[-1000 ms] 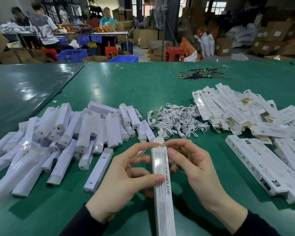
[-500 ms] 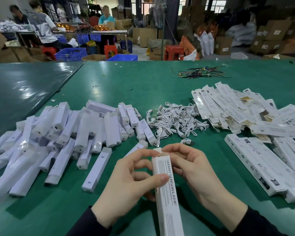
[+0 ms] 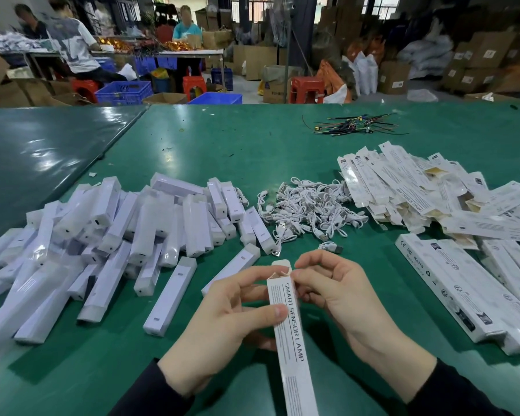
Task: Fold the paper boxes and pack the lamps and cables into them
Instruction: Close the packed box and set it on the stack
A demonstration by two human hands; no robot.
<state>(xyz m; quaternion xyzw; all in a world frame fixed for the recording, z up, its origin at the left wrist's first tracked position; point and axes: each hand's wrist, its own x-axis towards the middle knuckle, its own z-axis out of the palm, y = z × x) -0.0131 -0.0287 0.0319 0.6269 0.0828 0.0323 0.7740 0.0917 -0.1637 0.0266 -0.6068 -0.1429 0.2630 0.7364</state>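
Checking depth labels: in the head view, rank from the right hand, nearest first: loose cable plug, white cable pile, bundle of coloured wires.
From the right hand:
1. Loose cable plug, just beyond the fingertips.
2. White cable pile, farther back, mid-table.
3. Bundle of coloured wires, near the table's far edge.

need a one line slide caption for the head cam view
Both hands, left and right, hold a long white printed paper box, end flap up, over a green table.

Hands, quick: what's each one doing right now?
Left hand: grips the lamp box, thumb across its front.
Right hand: pinches the box's top end.
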